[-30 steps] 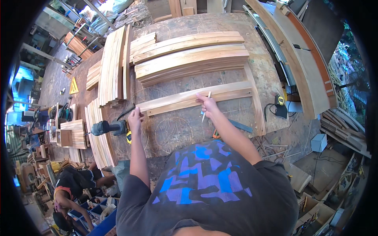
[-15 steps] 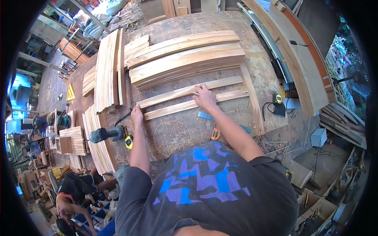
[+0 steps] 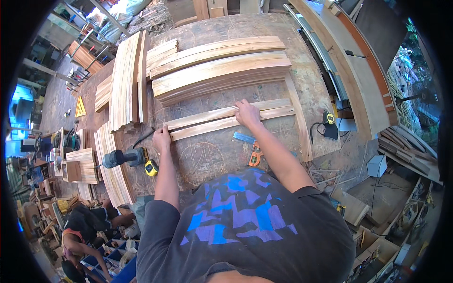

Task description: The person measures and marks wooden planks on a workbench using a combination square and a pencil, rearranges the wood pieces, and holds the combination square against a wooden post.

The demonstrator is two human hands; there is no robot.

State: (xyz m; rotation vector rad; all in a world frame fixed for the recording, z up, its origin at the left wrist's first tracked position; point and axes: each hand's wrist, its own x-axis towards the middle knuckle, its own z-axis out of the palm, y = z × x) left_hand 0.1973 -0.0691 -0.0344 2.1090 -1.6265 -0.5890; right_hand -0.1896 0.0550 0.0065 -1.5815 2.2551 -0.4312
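Two thin wooden strips lie side by side on the worktable point(image 3: 203, 162), a far strip point(image 3: 203, 119) and a near strip point(image 3: 203, 131), with only a narrow gap between them. At their left ends my left hand point(image 3: 162, 138) is closed, thumb and fingers pinching the ends. My right hand point(image 3: 247, 113) grips across both strips right of their middle, fingertips over the far edge. The right ends of the strips meet a crosswise wooden strip point(image 3: 299, 120). Nearer me, beside my right forearm, lies a square with an orange handle point(image 3: 255, 155).
Beyond the strips is a board stack point(image 3: 222, 75); another stack point(image 3: 125, 87) stands to its left. A cordless drill point(image 3: 123, 157) and yellow tape measure point(image 3: 151, 167) sit by my left forearm. A second tape measure point(image 3: 329, 118) lies right. Another person point(image 3: 85, 236) bends at lower left.
The gap between the two strips has narrowed, the near one now lying closer to the far one. Both hands keep their hold. The view has shifted slightly, and more of the orange-handled square shows.
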